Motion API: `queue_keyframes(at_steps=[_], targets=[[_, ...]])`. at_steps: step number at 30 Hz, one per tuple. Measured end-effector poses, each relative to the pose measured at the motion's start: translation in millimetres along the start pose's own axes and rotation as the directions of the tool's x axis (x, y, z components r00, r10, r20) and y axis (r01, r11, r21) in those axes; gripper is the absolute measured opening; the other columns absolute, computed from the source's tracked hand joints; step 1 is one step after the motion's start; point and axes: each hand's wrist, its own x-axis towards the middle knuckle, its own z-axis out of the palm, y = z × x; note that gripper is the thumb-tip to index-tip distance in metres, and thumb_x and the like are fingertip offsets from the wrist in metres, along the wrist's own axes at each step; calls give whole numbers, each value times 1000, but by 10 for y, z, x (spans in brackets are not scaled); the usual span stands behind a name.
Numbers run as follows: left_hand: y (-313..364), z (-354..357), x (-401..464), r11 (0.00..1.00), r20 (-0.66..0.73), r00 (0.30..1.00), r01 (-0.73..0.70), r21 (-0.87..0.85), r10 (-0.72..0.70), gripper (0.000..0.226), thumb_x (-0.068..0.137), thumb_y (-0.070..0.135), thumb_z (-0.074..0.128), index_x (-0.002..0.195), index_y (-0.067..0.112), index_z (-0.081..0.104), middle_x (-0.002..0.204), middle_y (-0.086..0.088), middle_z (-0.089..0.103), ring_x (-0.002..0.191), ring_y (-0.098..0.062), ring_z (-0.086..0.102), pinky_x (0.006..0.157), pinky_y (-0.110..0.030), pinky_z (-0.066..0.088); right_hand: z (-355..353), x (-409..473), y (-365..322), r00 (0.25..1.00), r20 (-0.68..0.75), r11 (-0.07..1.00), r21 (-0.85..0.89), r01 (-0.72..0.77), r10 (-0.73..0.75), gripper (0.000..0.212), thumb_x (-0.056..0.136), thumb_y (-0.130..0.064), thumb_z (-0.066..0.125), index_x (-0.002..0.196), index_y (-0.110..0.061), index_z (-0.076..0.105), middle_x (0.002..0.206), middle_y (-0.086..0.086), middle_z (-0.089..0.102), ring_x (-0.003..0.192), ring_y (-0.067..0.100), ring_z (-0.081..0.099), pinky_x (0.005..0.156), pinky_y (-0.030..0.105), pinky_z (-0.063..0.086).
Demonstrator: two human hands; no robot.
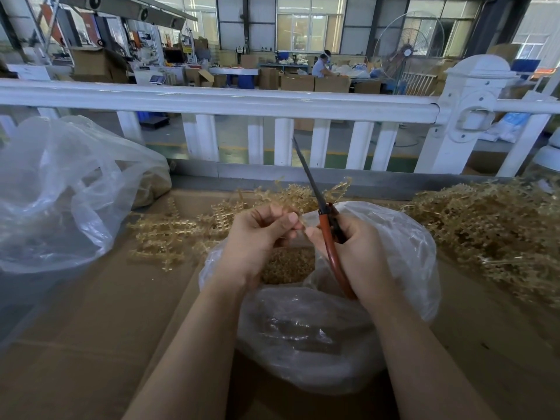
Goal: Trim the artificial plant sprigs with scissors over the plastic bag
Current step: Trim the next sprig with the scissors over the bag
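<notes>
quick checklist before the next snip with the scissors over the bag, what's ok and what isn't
1. Right hand grips the red-handled scissors: ok.
2. Scissor blades closed, pointing up and away from the fingers: ok.
3. Left hand pinches a small tan plastic sprig piece: ok, though the piece is barely visible.
4. Sprig between the blades: not ok.
5. Hands over the open clear plastic bag: ok.
6. Untrimmed tan sprig pile nearby: ok.

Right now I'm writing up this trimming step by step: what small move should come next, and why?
Probably swing the scissors down to the sprig piece pinched between both hands. The blades point up and away, closed, while the right hand grips the red handles. The left hand already holds the piece above the open plastic bag.
</notes>
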Motion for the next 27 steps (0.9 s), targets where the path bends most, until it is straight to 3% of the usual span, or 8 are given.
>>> queue_keyframes(at_steps=[2,4,11,19,23,27], targets=[[7,-15,4,997,-50,997,-53,49,55,18,94,3,62,78,11,69,72,0,71,63,-7,61,64,-19,52,-25,-16,5,1000,11,994,-106,7,-6,31,72,-68,68,84,-40,62,85,-30,66,82,-7,62,65,16,44],[13,-15,12,993,-96,990,-93,72,100,14,95,4,61,83,8,66,70,2,69,63,-7,60,66,-20,52,-44,-25,20,999,40,981,-192,20,-13,43,66,-78,62,89,-42,58,88,-30,64,90,-13,58,67,15,41],[-13,-42,33,973,-111,978,-157,167,176,21,96,2,58,79,12,66,65,9,59,65,-2,55,64,-17,49,-40,-54,48,993,45,891,-438,118,-110,45,71,-76,64,88,-37,50,80,-23,57,76,-9,53,62,8,34],[-29,-66,37,979,-86,982,-158,131,171,30,97,1,54,76,18,67,67,8,60,67,-4,55,64,-17,48,-56,-53,46,992,28,852,-509,121,-124,56,67,-83,54,92,-33,58,85,-18,64,78,1,59,63,13,41],[-21,-62,37,983,-87,983,-152,105,162,26,97,5,58,76,17,66,67,8,61,67,-4,55,65,-17,48,-53,-54,40,991,1,840,-531,111,-131,64,65,-85,52,95,-30,65,83,-16,68,78,3,62,69,24,54],[-11,-58,33,984,-81,983,-156,81,163,24,97,7,59,77,17,67,68,8,61,68,-5,55,67,-19,48,-64,-50,38,996,9,852,-517,84,-92,69,63,-88,51,93,-27,66,81,-15,69,78,5,64,73,32,57]])
